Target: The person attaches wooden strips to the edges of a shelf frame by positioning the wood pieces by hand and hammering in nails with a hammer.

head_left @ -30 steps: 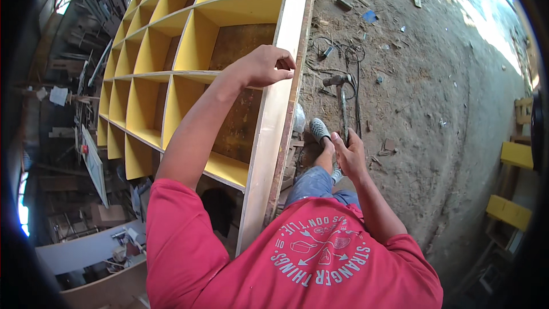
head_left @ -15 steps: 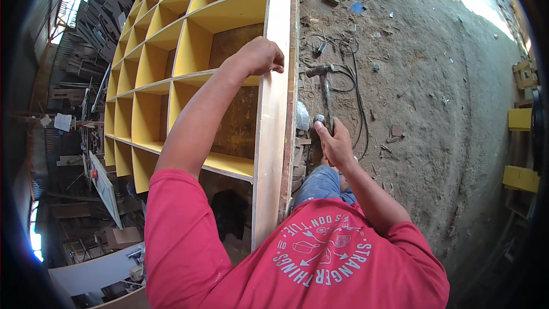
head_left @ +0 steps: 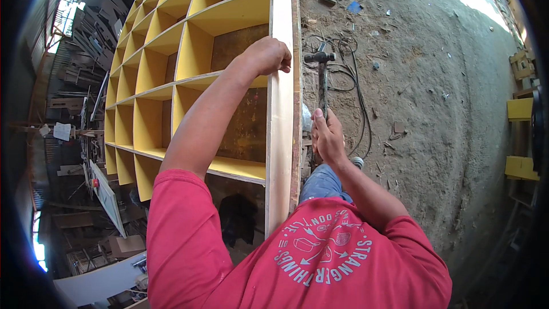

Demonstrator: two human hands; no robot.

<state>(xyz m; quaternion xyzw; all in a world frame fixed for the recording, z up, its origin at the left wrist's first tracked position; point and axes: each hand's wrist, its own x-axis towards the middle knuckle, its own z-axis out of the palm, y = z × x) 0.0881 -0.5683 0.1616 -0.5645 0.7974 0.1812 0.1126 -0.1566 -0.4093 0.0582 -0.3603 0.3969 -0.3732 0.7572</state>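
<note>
My right hand (head_left: 329,137) is wrapped round the handle of a hammer (head_left: 323,83), its dark metal head up and away from me, to the right of the board. The fingers of my left hand (head_left: 269,56) are pinched together at the long pale wooden board (head_left: 280,149), and whatever they hold is hidden beneath them. This board runs along the right side of a large grid of yellow compartments (head_left: 151,120), which has pale plywood edges. My left forearm reaches across the nearer compartments.
Black cable (head_left: 360,103) lies looped on the dirt floor (head_left: 423,154) beyond the hammer, among wood scraps and a blue piece (head_left: 355,7). Yellow blocks (head_left: 520,110) stand at the far right. Piled boards (head_left: 108,20) and a leaning white panel (head_left: 106,197) are on the left.
My right hand has raised the hammer slightly and turned it more upright. My left hand stays pinched at the board, while the view has shifted a little.
</note>
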